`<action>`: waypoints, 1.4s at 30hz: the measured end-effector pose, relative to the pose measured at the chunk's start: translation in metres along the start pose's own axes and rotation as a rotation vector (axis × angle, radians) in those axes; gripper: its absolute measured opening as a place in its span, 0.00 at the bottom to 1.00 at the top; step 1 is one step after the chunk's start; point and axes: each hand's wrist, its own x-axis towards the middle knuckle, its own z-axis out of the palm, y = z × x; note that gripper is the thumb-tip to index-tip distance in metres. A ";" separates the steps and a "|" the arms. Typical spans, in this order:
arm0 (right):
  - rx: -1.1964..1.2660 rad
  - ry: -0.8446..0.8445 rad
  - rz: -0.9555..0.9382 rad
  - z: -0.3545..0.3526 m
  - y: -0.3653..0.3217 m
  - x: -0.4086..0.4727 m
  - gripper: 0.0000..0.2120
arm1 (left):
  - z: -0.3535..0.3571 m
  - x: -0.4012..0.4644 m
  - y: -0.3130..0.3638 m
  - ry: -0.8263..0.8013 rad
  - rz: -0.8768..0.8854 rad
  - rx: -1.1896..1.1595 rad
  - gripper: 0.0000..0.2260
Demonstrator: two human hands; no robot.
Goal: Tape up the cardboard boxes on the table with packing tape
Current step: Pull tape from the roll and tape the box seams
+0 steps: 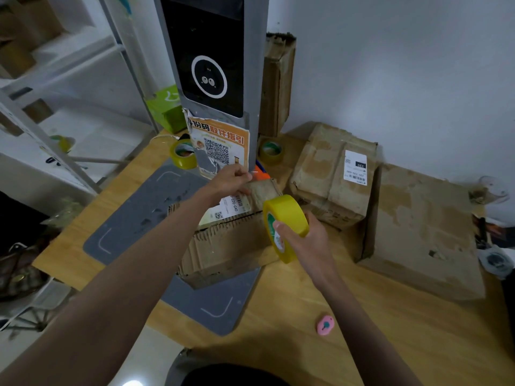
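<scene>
The cardboard box (231, 240) (worn, with a white label) sits on a grey mat (139, 207) on the table (390, 330). The left hand (231, 179), arm stretched forward, pinches at the box's far top edge. The right hand (303, 240) grips a yellow tape roll (287, 218) upright at the box's right end.

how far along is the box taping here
Early. In hand: the right hand grips the yellow tape roll while the left hand pinches at the far edge of the small box. Left: no fresh tape is clearly visible on the labelled box or the large box.
</scene>
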 end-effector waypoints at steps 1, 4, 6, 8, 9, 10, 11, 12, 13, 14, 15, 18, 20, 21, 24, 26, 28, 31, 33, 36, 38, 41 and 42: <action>0.001 -0.003 -0.001 0.001 -0.001 0.000 0.08 | 0.000 0.001 -0.004 0.018 0.011 -0.016 0.06; 0.030 0.006 0.030 0.004 -0.004 0.001 0.07 | 0.000 0.002 -0.008 0.057 0.040 -0.033 0.06; 0.032 -0.003 0.045 0.006 -0.005 0.002 0.07 | 0.001 0.003 -0.009 0.080 0.051 -0.031 0.06; 0.015 -0.005 0.059 0.006 -0.007 0.002 0.09 | 0.003 0.005 -0.011 0.099 0.072 0.012 0.06; 0.006 -0.002 0.060 0.007 -0.008 0.002 0.10 | 0.004 0.006 -0.012 0.108 0.087 0.050 0.06; -0.003 0.002 0.059 0.007 -0.008 0.003 0.11 | 0.006 0.007 -0.014 0.119 0.102 0.088 0.05; -0.011 0.004 0.057 0.008 -0.009 0.003 0.11 | 0.007 0.008 -0.014 0.132 0.116 0.124 0.04; -0.018 0.005 0.056 0.009 -0.010 0.004 0.11 | 0.009 0.009 -0.014 0.147 0.127 0.164 0.03; -0.021 0.005 0.059 0.009 -0.011 0.005 0.10 | 0.010 0.010 -0.015 0.160 0.137 0.207 0.03; -0.023 0.002 0.062 0.010 -0.012 0.006 0.10 | 0.011 0.011 -0.015 0.170 0.145 0.249 0.03; -0.029 0.000 0.062 0.010 -0.013 0.007 0.10 | 0.013 0.012 -0.014 0.177 0.147 0.283 0.03; -0.084 -0.007 0.075 0.012 -0.014 0.011 0.13 | 0.016 0.014 -0.014 0.185 0.143 0.362 0.05; -0.122 -0.013 0.092 0.014 -0.015 0.012 0.15 | 0.019 0.015 -0.016 0.191 0.142 0.397 0.07; -0.142 -0.020 0.095 0.016 -0.016 0.013 0.15 | 0.020 0.015 -0.016 0.195 0.141 0.407 0.07; -0.180 -0.045 0.069 0.018 -0.021 0.013 0.13 | 0.023 0.015 -0.019 0.213 0.155 0.424 0.07; -0.192 -0.060 0.048 0.018 -0.022 0.014 0.13 | 0.025 0.013 -0.020 0.225 0.162 0.434 0.07; -0.192 -0.056 0.054 0.017 -0.022 0.015 0.13 | 0.027 0.012 -0.021 0.232 0.175 0.447 0.07; -0.158 -0.043 0.104 0.016 -0.020 0.017 0.20 | 0.031 0.011 -0.024 0.244 0.207 0.493 0.06; -0.151 -0.048 0.125 0.015 -0.019 0.018 0.21 | 0.034 0.010 -0.027 0.266 0.227 0.529 0.05; -0.138 -0.055 0.128 0.012 -0.019 0.020 0.19 | 0.040 0.007 -0.032 0.296 0.256 0.597 0.04; -0.143 -0.062 0.124 0.012 -0.021 0.022 0.18 | 0.042 0.007 -0.034 0.320 0.257 0.598 0.08; -0.162 -0.075 0.129 0.012 -0.021 0.023 0.20 | 0.038 0.008 -0.030 0.325 0.235 0.542 0.18; -0.166 -0.078 0.128 0.012 -0.021 0.023 0.21 | 0.038 0.009 -0.029 0.323 0.256 0.568 0.16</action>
